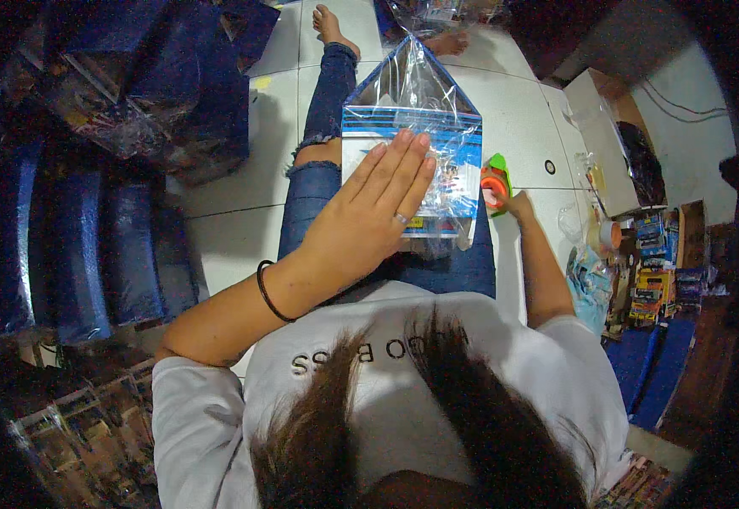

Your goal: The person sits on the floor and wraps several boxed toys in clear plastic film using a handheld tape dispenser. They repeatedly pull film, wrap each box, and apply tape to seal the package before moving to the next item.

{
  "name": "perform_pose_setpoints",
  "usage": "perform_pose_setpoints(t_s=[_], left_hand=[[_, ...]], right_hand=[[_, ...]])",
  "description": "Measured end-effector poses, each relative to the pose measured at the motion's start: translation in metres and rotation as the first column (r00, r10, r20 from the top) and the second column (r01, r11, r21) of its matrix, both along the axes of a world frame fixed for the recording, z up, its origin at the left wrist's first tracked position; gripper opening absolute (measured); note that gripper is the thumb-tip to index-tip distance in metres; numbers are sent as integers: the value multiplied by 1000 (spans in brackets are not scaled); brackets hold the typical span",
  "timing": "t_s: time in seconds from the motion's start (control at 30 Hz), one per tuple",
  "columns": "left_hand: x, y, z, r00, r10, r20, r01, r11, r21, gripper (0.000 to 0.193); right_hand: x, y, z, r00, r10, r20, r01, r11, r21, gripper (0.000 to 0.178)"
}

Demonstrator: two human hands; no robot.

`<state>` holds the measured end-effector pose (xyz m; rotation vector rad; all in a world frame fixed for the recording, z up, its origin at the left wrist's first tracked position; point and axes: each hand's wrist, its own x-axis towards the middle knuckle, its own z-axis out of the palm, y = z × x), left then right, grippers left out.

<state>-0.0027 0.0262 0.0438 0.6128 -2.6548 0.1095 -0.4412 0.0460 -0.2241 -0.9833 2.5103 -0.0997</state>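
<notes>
Across my lap lies a flat blue-and-white printed package [454,182] with a clear plastic wrapping [412,72] that rises to a point at its far end. My left hand [382,191] rests flat on the package, fingers stretched out and pointing away from me. Just right of the package is a green tape dispenser [503,170] with an orange roll core [494,192]. My right hand [518,205] is closed at the near side of this dispenser and grips it; its fingers are mostly hidden.
White tiles [238,246] make up the floor. A dark ring [550,167] lies on it at the right. Beyond stand a white box [594,127] and several small boxed toys [653,288]. Dark blue wrapped packages [89,246] line the left. Another person's foot [447,44] shows at the far end.
</notes>
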Motion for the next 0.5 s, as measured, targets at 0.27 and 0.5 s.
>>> perform_pose_setpoints(t_s=[0.27, 0.5], left_hand=[[-1, -11, -4, 995, -65, -74, 72, 993, 93, 95], [0, -4, -12, 998, 5, -63, -8, 999, -46, 86]], right_hand=[[3, -22, 42, 368, -28, 929, 867, 371, -332, 38], [206, -62, 342, 558, 753, -349, -348, -169, -922, 40]])
